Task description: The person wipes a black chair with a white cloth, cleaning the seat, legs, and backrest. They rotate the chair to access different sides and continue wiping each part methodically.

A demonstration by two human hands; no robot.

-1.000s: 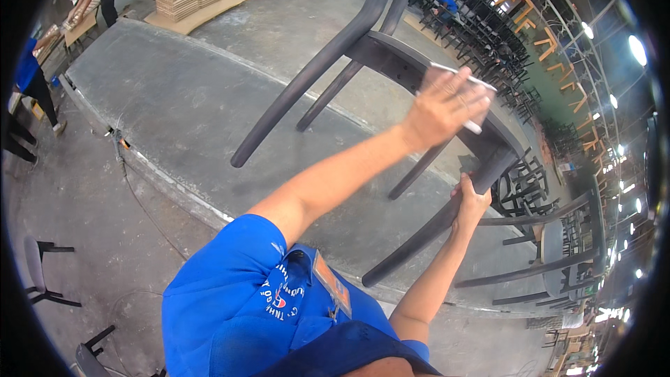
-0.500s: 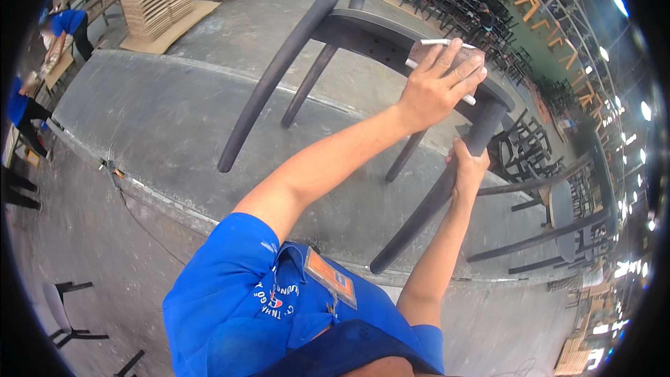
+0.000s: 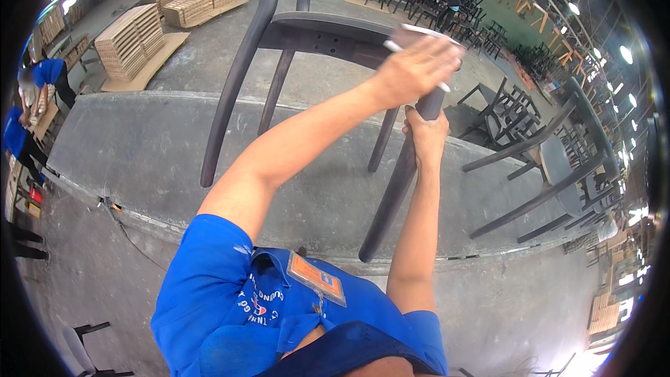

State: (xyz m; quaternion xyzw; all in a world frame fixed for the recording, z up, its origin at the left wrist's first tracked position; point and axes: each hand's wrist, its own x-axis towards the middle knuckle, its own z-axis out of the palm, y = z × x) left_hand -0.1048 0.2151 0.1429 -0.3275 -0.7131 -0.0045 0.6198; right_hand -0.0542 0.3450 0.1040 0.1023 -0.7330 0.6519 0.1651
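A dark, near-black wooden chair (image 3: pixel 328 38) stands tilted over the grey surface before me, its legs pointing down and toward me. My left hand (image 3: pixel 417 73) lies over a brownish sanding pad with white edges (image 3: pixel 405 33), pressing it against the chair's curved rail near the right-hand corner. The fingers are slightly blurred and curl over the pad. Lower down, my right hand (image 3: pixel 428 132) is wrapped around the near right chair leg (image 3: pixel 394 199), just below that corner. The pad's underside is hidden.
The long grey surface (image 3: pixel 139 139) runs across in front of me. Another dark chair (image 3: pixel 548 157) lies tipped at its right end. Stacks of wooden boards (image 3: pixel 129 40) stand beyond, and a co-worker in blue (image 3: pixel 47 73) bends at the far left. A cable (image 3: pixel 129 234) hangs at the near edge.
My view has shifted, so the chair appears farther left. My left hand with the pad remains at the rail corner, its fingers now blurred. The right hand keeps its grip on the leg.
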